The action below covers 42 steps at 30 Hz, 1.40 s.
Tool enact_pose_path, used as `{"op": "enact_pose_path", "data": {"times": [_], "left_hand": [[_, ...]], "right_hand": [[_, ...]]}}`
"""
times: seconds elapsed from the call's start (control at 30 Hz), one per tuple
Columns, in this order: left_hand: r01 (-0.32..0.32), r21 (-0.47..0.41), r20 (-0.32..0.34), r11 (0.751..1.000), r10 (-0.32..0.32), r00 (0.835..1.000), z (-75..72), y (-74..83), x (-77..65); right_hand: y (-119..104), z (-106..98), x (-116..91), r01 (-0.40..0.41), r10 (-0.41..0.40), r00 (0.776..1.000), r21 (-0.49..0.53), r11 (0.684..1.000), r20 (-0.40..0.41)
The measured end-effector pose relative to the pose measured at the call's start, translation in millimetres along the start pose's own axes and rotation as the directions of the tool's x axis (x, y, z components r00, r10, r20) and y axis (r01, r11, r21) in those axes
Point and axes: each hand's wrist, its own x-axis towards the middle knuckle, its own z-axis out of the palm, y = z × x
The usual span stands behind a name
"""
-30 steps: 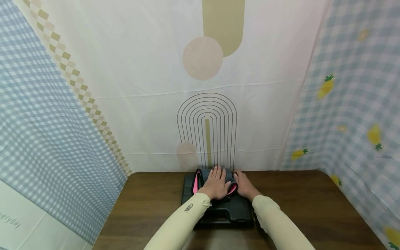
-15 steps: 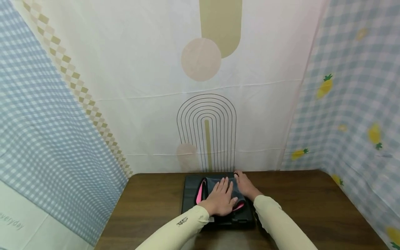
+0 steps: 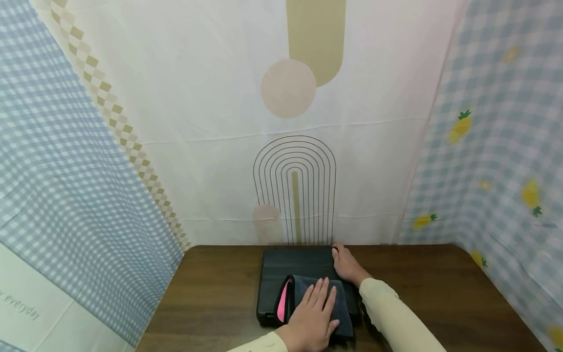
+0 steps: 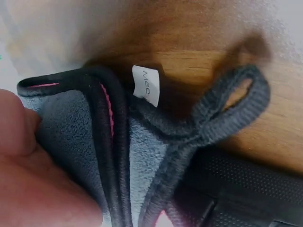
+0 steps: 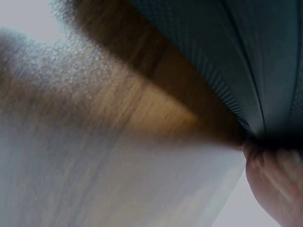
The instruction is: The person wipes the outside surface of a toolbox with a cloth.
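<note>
A black plastic case lies flat on the table. My left hand rests with straight fingers on a folded grey cleaning cloth with black edging and a pink inner side. The cloth covers the case's near right part and hangs over its front edge. In the left wrist view, the cloth has a dark hanging loop and a white label. My right hand holds the case at its far right corner; in the right wrist view the fingertips are partly hidden behind the case's side.
The wooden table has rounded far corners and meets a white patterned cloth backdrop behind the case. Checked fabric hangs on the left, and another checked one with pineapples on the right.
My left hand has slid toward me across the case's top, drawing the cloth from the far edge to the near edge. The right hand stays at the far right corner.
</note>
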Motion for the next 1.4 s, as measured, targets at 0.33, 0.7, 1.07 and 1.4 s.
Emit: {"op": "enact_pose_path", "data": {"times": [0.33,0.7,1.07,1.4], "left_hand": [[0.004,0.2,-0.144,0.98,0.026,0.989,17.6,-3.1,-6.5],[0.071,0.425,-0.341,0.902,0.087,0.936,37.0,-43.7,-51.9],[0.204,0.333,-0.476,0.92,-0.023,0.879,50.0,-79.3,-97.3],[0.244,0.025,-0.397,0.97,-0.214,0.893,40.4,-73.6,-98.7]], "right_hand": [[5,4,-2,-0.023,0.023,1.0,-0.032,0.999,0.005],[2,3,0,-0.003,0.003,1.0,-0.032,0.999,0.007],[2,0,-1,-0.001,0.001,1.0,-0.03,1.0,0.005],[1,0,0,0.0,0.0,1.0,-0.036,0.999,0.002]]}}
